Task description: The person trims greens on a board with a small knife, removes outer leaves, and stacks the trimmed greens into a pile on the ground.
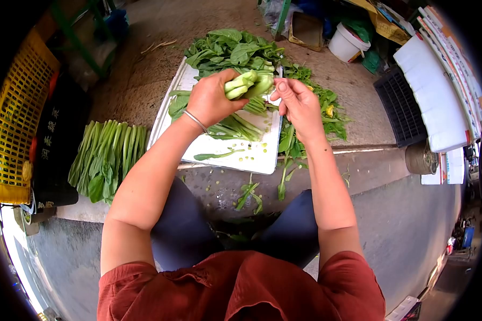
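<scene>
My left hand [213, 99], with a metal bangle at the wrist, is wrapped round a small bunch of leafy green stems [241, 85], their pale thick ends pointing to the right. Close to those ends is my right hand [301, 107], thumb and fingers pinched together; whatever is between them is too small to make out. Both hands are above a white board [268, 160]. On it lie a heap of leafy greens [235, 49] at the far side, more loose stems [235, 128] nearer me, and small cut slices.
A neat stack of stems [110, 155] lies at left beside a black crate [56, 139] and a yellow crate [16, 117]. Loose leaves [326, 115] cover the ground right of the board. Farther right are a white bucket [348, 44], a black crate [400, 107] and foam boxes [434, 91].
</scene>
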Tool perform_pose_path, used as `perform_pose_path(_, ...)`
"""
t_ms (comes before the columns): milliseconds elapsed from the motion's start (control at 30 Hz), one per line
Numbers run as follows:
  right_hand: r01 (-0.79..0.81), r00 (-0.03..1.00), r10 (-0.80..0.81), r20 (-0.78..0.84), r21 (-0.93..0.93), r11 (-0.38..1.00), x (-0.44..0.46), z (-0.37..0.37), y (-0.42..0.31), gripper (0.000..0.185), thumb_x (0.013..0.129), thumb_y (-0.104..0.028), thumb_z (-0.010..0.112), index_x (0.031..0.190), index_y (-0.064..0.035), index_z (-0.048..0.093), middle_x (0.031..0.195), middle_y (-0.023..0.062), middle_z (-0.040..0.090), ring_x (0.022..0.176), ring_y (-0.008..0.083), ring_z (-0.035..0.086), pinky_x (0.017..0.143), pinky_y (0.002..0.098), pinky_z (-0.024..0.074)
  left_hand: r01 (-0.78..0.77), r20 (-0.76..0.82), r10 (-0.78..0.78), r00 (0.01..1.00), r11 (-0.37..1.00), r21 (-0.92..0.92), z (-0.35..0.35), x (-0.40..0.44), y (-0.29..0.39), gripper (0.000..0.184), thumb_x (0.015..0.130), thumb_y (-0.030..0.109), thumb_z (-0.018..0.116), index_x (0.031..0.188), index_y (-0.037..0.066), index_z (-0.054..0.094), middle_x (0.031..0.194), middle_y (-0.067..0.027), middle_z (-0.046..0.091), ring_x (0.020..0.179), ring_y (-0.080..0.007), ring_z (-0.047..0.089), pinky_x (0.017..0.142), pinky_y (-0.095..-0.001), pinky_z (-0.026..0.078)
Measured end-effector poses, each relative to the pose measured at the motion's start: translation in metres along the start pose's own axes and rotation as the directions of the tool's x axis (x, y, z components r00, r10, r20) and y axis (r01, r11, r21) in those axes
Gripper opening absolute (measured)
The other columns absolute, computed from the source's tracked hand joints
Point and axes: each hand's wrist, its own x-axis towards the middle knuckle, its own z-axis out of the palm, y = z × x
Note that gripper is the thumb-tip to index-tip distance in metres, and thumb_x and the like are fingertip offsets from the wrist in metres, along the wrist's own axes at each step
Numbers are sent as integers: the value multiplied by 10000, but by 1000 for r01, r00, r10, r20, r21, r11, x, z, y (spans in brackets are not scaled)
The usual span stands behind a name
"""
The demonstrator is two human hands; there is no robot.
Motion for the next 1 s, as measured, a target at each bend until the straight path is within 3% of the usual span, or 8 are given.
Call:
perform_pose_path(33,49,998,-46,42,-63,997,0,-2,0,335,864,-314,561,964,6,564,754,26,569,625,67,529,476,196,344,85,49,-82,995,995,-49,0,0,-2,424,617,166,766,972,40,572,827,-103,626,727,-210,609,673,-299,481)
perform_pose_path(67,29,995,-23,100,-58,998,-2,-4,-1,444,896,-365,490,1092,30,545,736,10,544,651,65,477,539,196,367,78,18,-77,997,995,-62,2,0,-6,384,611,247,755,909,90,571,798,-118,624,739,-297,602,656,-365,475)
perform_pose_path(200,123,987,-101,128,-178,976,-5,3,7,520,886,-315,528,1268,18,413,734,3,527,695,65,490,640,192,402,77,15,-77,997,997,-2,0,2,-8,376,609,235,752,899,86,567,797,-125,621,745,-301,601,649,-375,470)
perform_pose_path(333,125,988,-109,113,-152,980,-1,4,13,511,874,-289,555,1261,17,423,736,0,526,692,62,489,629,193,401,16,-5,-16,1000,999,32,0,2,-11,351,611,224,743,882,90,564,775,-122,612,734,-303,595,640,-385,468)
perform_pose_path(400,92,991,-72,114,-176,980,-1,5,13,520,864,-280,571,1266,14,418,721,-8,526,666,61,483,617,193,399,-49,-3,49,999,991,124,-1,1,-10,376,625,170,742,944,59,578,822,-131,618,748,-276,610,659,-331,478)
perform_pose_path(733,95,994,-77,75,-272,958,5,6,23,455,843,-276,600,1225,-51,497,638,-42,476,582,44,412,533,191,354,-9,53,2,999,989,148,-11,-1,-9,374,616,176,747,924,49,577,789,-142,623,716,-284,614,636,-344,481)
perform_pose_path(933,-71,990,80,120,-75,995,9,-2,28,363,887,-227,535,1212,-69,516,643,-70,433,521,26,313,458,168,266,115,166,-116,979,993,15,-10,-2,-16,472,595,238,754,981,29,580,840,-177,623,765,-308,612,686,-356,485)
perform_pose_path(1000,-199,975,194,110,30,980,11,-8,28,372,890,-231,528,1220,-63,501,628,-55,430,493,27,320,434,162,252,139,190,-131,973,990,-28,-11,-1,-18,546,588,239,780,1016,-24,566,830,-183,627,751,-255,622,704,-321,487)
